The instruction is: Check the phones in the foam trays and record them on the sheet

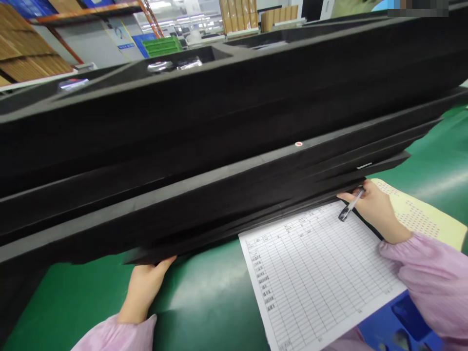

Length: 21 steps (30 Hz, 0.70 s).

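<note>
A tall stack of black foam trays [226,161] stretches across the green table [212,302]. My left hand [146,285] reaches under the lowest tray's front edge, fingers curled around it. My right hand [375,209] presses against the right end of the stack and grips a pen [350,205], tip pointing down-left over a printed white table sheet [318,278]. Both arms wear pink sleeves. The top tray holds shiny metal parts [175,64] in its pockets.
A pale yellow dotted sheet [424,217] lies right of the white form. A blue object [402,326] sits at the bottom right. Behind the stack are cardboard sheets [25,48], shelving and a green crate [163,46].
</note>
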{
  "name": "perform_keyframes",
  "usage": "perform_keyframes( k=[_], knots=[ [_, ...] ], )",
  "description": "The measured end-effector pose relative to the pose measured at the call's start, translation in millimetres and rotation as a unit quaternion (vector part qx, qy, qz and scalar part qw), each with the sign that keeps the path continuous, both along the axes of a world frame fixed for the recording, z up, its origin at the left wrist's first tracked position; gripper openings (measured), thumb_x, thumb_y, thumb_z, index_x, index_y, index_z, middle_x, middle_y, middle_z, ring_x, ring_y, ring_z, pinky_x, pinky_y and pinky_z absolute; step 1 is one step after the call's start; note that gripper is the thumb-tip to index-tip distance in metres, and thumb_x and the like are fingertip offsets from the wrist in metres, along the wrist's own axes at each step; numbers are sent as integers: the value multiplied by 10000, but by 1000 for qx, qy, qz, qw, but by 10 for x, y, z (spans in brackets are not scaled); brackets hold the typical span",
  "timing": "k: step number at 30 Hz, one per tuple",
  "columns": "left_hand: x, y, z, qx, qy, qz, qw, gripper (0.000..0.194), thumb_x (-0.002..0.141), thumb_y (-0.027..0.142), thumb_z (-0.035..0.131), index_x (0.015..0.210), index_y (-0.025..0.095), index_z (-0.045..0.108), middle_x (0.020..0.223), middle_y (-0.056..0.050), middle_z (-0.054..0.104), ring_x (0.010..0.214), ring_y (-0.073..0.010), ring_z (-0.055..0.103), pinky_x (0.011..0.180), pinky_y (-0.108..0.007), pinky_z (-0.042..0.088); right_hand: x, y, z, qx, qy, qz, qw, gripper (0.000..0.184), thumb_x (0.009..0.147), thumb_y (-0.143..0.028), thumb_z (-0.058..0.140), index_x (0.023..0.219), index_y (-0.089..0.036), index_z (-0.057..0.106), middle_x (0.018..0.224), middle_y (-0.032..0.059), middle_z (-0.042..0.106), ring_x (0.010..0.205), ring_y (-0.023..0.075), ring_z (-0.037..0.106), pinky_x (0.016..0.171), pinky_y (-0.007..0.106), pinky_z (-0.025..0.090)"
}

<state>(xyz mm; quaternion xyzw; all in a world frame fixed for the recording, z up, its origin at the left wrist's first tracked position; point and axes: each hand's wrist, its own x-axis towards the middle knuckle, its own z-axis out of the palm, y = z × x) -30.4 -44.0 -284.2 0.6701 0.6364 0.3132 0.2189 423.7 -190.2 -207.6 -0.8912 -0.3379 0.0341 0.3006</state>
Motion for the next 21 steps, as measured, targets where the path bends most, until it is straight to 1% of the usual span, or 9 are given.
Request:
perform_keyframes(
  k=[3,5,7,10,12,14,17,19,21],
  knots=[
    [16,-32,33,-6,-28,-6,1000,446,547,549,574,778,179,663,834,-81,707,876,-298,639,737,-349,546,-15,-19,25,6,-2,7,1000,419,540,-622,548,665,-266,365,612,60,561,684,333,582,663,470,459],
    [28,-56,68,-11,-30,-7,999,450,539,559,577,745,170,665,798,-89,708,836,-306,644,677,-340,545,-31,-43,74,4,1,14,1000,436,520,-624,567,662,-263,368,599,67,559,685,347,587,656,475,461],
    [33,-77,101,-15,-23,-8,1000,455,536,567,575,715,159,665,753,-101,705,798,-313,647,627,-334,538,-62,-106,141,7,5,23,1000,434,514,-623,558,678,-254,397,640,83,585,704,343,596,668,468,463],
    [24,-98,132,-19,-15,-11,1000,463,537,568,569,712,150,667,745,-114,703,793,-325,648,607,-335,530,-150,-316,229,25,-1,24,999,437,535,-628,502,736,-241,487,824,108,643,798,325,604,710,451,471],
    [14,-104,137,-23,-14,-9,1000,462,538,562,569,721,149,669,757,-118,703,801,-330,648,606,-335,529,-233,-521,236,32,-1,34,999,444,542,-653,493,707,-243,536,870,102,661,822,320,608,706,444,484],
    [6,-106,133,-28,-16,-8,999,461,541,551,572,742,147,671,773,-118,704,812,-330,647,622,-337,530,-326,-733,180,27,18,75,997,433,545,-669,517,627,-246,559,820,88,677,777,309,623,676,431,503],
    [4,-102,124,-35,-14,-4,999,469,538,536,576,786,150,671,806,-109,705,839,-328,643,663,-340,533,-466,-972,3,12,65,160,985,402,584,-643,563,592,-244,610,743,70,686,670,275,639,615,398,525],
    [7,-99,117,-38,-11,-2,999,465,536,533,574,795,159,669,814,-99,705,845,-326,641,678,-339,532,-544,-1056,-124,29,78,175,981,402,610,-637,574,613,-240,636,712,64,685,625,261,638,562,373,526],
    [7,-95,107,-37,-5,-2,999,453,540,531,569,791,168,667,806,-91,705,842,-322,641,680,-333,531,-600,-1093,-214,59,74,156,983,417,615,-652,577,614,-239,637,686,63,681,607,258,636,526,357,519]
  ],
)
